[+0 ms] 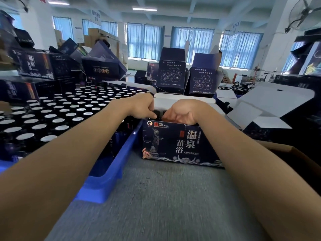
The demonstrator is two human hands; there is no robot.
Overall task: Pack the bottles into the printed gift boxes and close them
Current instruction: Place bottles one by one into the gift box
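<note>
A dark printed gift box is stood upright on the grey counter, in the middle of the view, with its printed front turned toward the camera. Its top is open, and a white lid flap is raised behind the opening. Inside the opening the dark top of a bottle is seen between both hands. The left hand is reached in from the left, and its curled fingers and thumb are closed on that bottle top. The right hand is turned palm toward the camera, with its fingers curled down into the box beside the bottle. Whether anything is gripped by it cannot be told.

Just to the left of the box a blue tray is set touching its side, and it is filled with rows of silver-capped bottles standing upright. Behind the tray, stacked gift boxes are piled at tilted angles. Directly behind the open box, two map-printed boxes are stood side by side with their lids up. To the right an unfolded carton is laid with its white inside showing, and the corner of a brown cardboard box is seen near the right forearm. Blue-curtained windows are lined along the far wall, and a wall fan is mounted at the upper right.
</note>
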